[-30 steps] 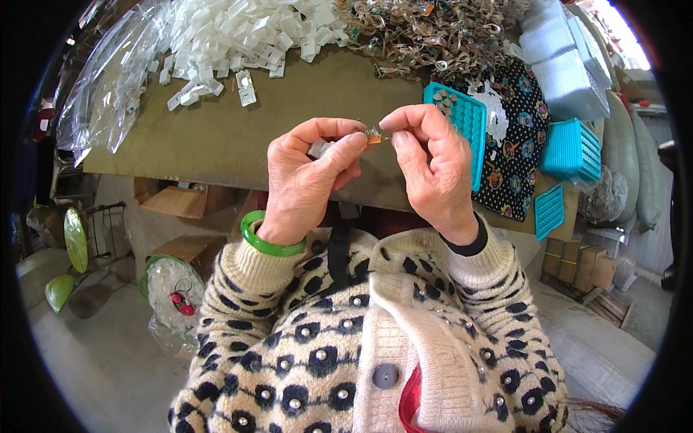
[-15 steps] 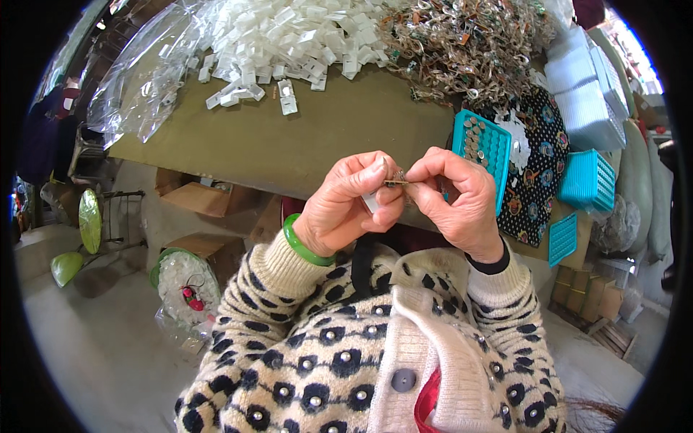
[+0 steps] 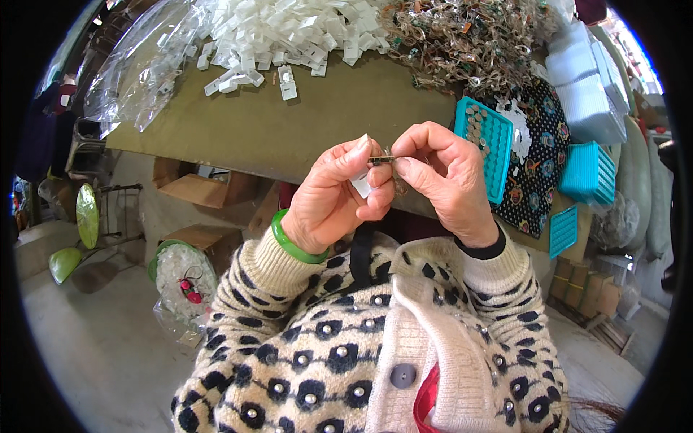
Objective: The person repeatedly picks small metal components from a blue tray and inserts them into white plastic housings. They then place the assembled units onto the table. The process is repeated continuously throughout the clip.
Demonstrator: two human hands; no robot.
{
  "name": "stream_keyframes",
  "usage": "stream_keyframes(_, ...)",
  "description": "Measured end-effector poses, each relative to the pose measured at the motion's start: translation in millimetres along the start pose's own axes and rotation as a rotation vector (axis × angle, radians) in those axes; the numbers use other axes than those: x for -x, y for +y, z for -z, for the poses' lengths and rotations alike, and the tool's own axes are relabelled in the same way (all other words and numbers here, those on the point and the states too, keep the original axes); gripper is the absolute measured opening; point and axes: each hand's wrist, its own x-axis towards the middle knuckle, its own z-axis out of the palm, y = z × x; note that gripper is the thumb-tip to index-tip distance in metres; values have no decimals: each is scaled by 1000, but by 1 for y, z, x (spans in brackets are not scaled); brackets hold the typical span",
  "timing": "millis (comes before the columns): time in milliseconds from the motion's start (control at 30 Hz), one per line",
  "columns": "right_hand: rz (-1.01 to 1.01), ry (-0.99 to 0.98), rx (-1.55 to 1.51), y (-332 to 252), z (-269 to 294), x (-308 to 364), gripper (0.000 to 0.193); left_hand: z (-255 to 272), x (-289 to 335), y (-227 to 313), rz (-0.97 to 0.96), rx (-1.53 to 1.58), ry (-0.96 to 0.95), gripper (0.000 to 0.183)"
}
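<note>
My left hand [image 3: 333, 189] is raised in front of my chest, closed, with a small dark circuit board [image 3: 380, 159] pinched between thumb and forefinger. A white plastic piece [image 3: 361, 183] is tucked against its curled fingers. Thumb and forefinger of my right hand [image 3: 456, 179] pinch the board's other end. Thin clear strands hang by the right fingers; their exact shape is too fine to tell. Beyond the right hand lies a teal tray [image 3: 498, 167], with small round metal discs [image 3: 476, 124] in some of its hollows.
White plastic casings [image 3: 289, 36] are heaped at the table's back, beside a tangled pile of wired parts [image 3: 469, 43]. At right stand stacked teal trays [image 3: 588, 173] and white trays [image 3: 588, 94] by a patterned cloth [image 3: 538, 195]. A lined bin [image 3: 184, 278] stands lower left.
Both hands have shifted slightly up and tilted. The circuit board now shows flatter and more plainly between the fingertips; both hands keep their pinch.
</note>
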Motion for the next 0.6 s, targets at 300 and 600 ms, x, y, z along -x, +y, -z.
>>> stream_keyframes(300, -22, -70, -137, -2, 2, -2, 6, 1, -1, -3, 1, -55, 37, 27)
stream_keyframes(600, -22, -1, -418, 12, 5, -4, 4, -8, 1, -11, -84, -414, 34, 21)
